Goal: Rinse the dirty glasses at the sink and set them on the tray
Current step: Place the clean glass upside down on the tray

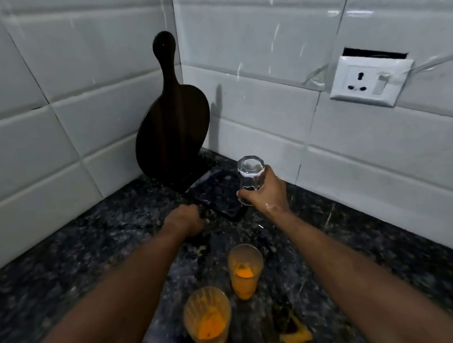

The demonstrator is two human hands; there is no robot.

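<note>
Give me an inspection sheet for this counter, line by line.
Surface: dark stone counter.
Job's things: clear glass, base up, at the right edge of the tray; stained glass and second stained glass stand nearer, with orange residue inside.
Clutter: orange scraps at the near edge.
Grippers: left hand grips the tray's near corner; right hand holds the clear glass.
Cables: nothing seen.
Surroundings: white tiled walls; dark board leaning in the corner; wall socket on the right.

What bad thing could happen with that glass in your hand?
The right hand looks wet, so the upturned clear glass might slip before it reaches the tray. The two orange-stained glasses stand right in the reaching path and could get knocked over.
</note>
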